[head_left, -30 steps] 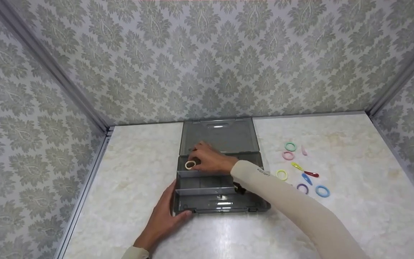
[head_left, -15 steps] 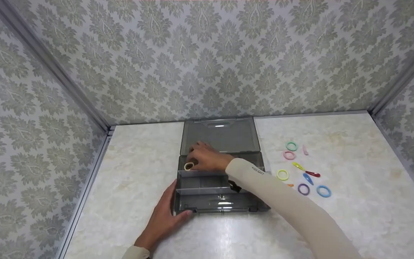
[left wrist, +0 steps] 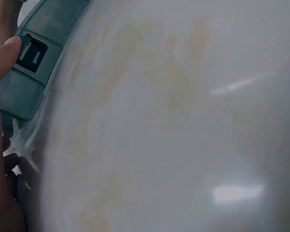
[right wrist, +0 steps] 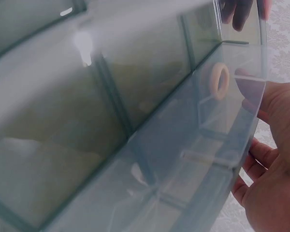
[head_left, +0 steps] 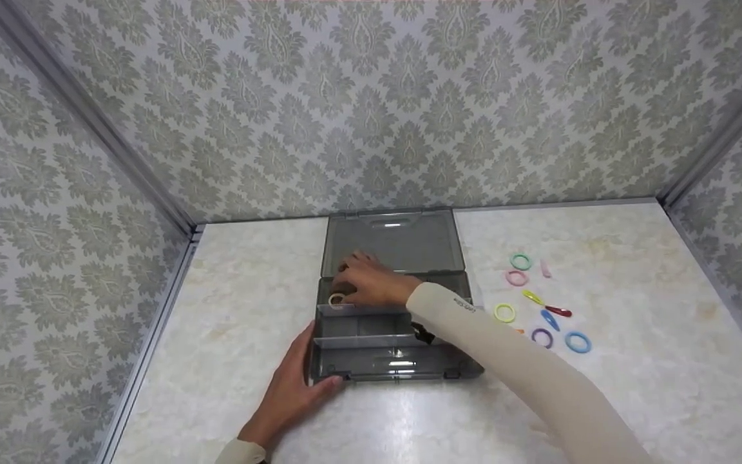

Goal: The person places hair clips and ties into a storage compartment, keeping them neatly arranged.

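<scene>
The pale tabletop (head_left: pixel 248 277) bears a grey translucent box (head_left: pixel 368 362), its lid (head_left: pixel 403 241) laid back. The left hand (head_left: pixel 295 375) holds the box's front left corner, thumb at the latch (left wrist: pixel 35 54). The right hand (head_left: pixel 374 283) is at the rear compartment (head_left: pixel 451 284), fingers bent; whether it pinches anything cannot be told. The cream ring (right wrist: pixel 214 82) is within that compartment's left end, beside its thumb. Five coloured rings (head_left: pixel 567 341) and several clips (head_left: pixel 558 311) lie right of the box.
</scene>
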### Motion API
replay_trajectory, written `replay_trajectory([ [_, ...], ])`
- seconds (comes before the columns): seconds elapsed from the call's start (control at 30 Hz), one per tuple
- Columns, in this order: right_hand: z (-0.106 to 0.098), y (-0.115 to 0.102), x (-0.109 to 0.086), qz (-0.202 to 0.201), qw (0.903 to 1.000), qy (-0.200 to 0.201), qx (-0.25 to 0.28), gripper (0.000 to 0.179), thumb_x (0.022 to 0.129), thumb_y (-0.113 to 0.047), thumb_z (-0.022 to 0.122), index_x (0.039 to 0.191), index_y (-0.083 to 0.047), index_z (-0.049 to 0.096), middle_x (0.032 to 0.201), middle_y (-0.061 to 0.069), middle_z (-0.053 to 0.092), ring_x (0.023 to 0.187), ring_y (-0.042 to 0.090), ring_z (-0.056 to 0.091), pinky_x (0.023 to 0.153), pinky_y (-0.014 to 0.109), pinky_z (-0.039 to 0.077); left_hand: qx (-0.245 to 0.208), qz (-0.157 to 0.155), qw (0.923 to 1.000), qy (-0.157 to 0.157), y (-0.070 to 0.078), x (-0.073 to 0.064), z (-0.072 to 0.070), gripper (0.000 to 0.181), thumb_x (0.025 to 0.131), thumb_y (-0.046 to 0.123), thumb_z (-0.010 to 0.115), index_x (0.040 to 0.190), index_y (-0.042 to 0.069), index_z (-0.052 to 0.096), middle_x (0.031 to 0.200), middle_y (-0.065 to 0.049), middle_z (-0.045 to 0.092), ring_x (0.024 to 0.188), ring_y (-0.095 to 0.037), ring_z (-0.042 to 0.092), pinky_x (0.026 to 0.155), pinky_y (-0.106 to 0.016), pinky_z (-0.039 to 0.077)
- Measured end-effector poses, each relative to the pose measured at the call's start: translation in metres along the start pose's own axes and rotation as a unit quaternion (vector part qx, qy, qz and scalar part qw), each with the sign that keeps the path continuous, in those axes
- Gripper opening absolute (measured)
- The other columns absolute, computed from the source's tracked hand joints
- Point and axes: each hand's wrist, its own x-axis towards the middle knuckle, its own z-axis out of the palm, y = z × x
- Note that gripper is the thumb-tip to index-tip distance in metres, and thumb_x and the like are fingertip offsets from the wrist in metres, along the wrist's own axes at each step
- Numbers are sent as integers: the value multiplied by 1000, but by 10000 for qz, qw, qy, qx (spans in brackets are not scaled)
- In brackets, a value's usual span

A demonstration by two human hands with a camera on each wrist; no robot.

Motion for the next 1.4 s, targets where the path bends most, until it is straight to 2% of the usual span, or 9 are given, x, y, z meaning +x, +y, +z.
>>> replay_trajectory([
  [0.13, -9, 6, -10, -32, 9999, 37, 146, 38, 104, -26, 81, 138, -10, 77, 158, 17, 57, 142, 35, 48, 122, 61, 39, 3, -35, 10000, 8, 1, 1, -2, 120, 87, 68, 86, 178, 20, 22, 179, -8, 33, 164, -33, 34, 133, -59, 30],
  [0.33, -23, 14, -28, -147, 9994, 156, 284, 39, 104, -25, 81, 137, -6, 76, 150, 18, 60, 137, 36, 50, 115, 61, 44, 54, -182, 9998, -34, 2, 2, -2, 120, 88, 69, 85, 178, 20, 21, 179, -8, 32, 165, -34, 33, 134, -58, 29],
  [0.53, -35, 26, -47, -174, 9985, 362, 372, 41, 103, -23, 81, 138, -3, 75, 152, 23, 59, 138, 37, 49, 116, 61, 43, 96, -184, 9998, -13, 1, 3, -1, 120, 88, 67, 86, 178, 18, 22, 179, -10, 32, 165, -35, 33, 134, -57, 29],
  [0.83, -44, 53, -71, -263, 9971, 665, 250, 39, 101, -21, 83, 133, 1, 76, 145, 25, 62, 132, 41, 52, 112, 63, 45, 61, -216, 9997, 22, 1, 1, 0, 120, 88, 65, 87, 178, 18, 22, 179, -11, 33, 164, -35, 33, 134, -57, 29],
  [1.07, -50, 74, -98, -67, 9962, 678, 543, 38, 103, -19, 81, 135, 1, 75, 146, 25, 61, 135, 41, 50, 116, 65, 42, 97, -141, 9999, 13, 3, 2, 2, 120, 88, 65, 87, 177, 17, 22, 179, -11, 33, 164, -35, 33, 134, -56, 29],
  [1.2, -52, 85, -114, 19, 9957, 794, 469, 36, 103, -17, 81, 134, 1, 75, 146, 26, 61, 135, 43, 52, 114, 67, 43, 134, -105, 9999, 31, 2, 1, 2, 120, 88, 66, 86, 177, 16, 22, 179, -11, 33, 164, -36, 34, 134, -56, 29],
  [1.4, -57, 105, -135, 326, 9935, 962, 517, 36, 103, -17, 80, 134, 1, 75, 148, 28, 59, 139, 47, 48, 117, 72, 36, 151, 33, 9998, 91, 1, 0, 2, 120, 88, 66, 86, 177, 17, 23, 178, -12, 34, 163, -37, 35, 133, -59, 30],
])
